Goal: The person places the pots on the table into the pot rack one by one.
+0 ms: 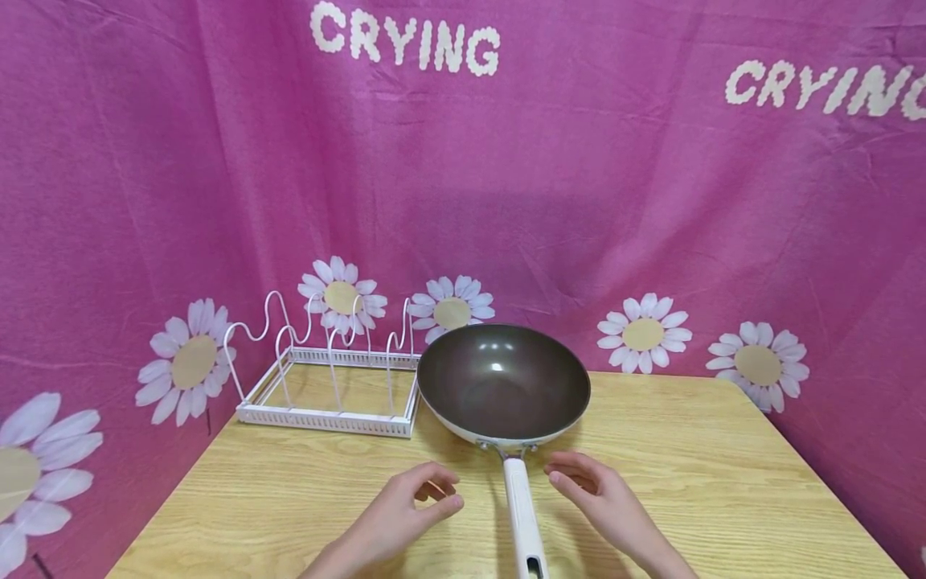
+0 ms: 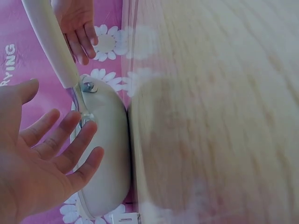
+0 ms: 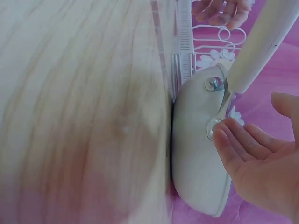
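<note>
A wok-shaped frying pan with a dark inside and a cream outside sits upright on the wooden table, its pale handle pointing toward me. To the left of that handle is my left hand, fingers loosely bent and holding nothing. My right hand hovers on the handle's other side, also with nothing in it. Both wrist views show the relaxed fingers of the left hand and right hand apart from the handle, near the pan's riveted bracket.
Left of the pan, close beside its rim, stands a white wire rack with several wavy upright dividers. Pink cloth with daisies and lettering hangs behind and at the sides. The wooden tabletop extends to the right.
</note>
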Demonstrator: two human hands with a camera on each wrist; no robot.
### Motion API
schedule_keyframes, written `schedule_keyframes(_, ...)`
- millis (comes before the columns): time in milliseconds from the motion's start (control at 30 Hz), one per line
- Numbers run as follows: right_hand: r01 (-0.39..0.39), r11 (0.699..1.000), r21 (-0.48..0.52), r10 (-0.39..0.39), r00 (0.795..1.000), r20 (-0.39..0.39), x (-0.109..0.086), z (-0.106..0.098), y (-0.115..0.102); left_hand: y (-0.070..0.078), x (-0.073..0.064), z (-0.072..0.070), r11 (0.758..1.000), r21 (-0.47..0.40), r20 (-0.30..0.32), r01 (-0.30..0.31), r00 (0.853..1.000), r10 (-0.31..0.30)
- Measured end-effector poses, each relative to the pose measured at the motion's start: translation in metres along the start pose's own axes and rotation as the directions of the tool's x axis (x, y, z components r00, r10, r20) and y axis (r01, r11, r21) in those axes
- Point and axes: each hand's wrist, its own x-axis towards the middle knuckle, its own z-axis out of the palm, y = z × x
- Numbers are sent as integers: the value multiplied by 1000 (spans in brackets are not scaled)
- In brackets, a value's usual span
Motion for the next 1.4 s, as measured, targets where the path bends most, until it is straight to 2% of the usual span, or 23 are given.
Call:
schedule_keyframes(367, 29, 998, 61, -32, 999, 44, 1, 7, -1, 8, 0, 6, 998, -59, 28, 37, 999, -36)
schedule_keyframes(667, -23, 998, 66, 20, 999, 43, 2, 11, -4, 9, 1, 15, 985, -164, 69, 44, 997, -33)
schedule_keyframes(1033, -31, 988, 150, 14, 994, 112, 4, 14, -5, 14, 3, 21, 956, -280, 134, 92, 989, -56)
schedule_keyframes(1267, -56, 982, 179, 30, 989, 148, 5, 18, -4, 15, 6, 25, 936, -337, 173, 104, 984, -47)
schedule_keyframes(1400, -56, 980, 191, 25, 987, 158, 7, 19, -5, 13, 7, 26, 914, -395, 198, 94, 980, -15)
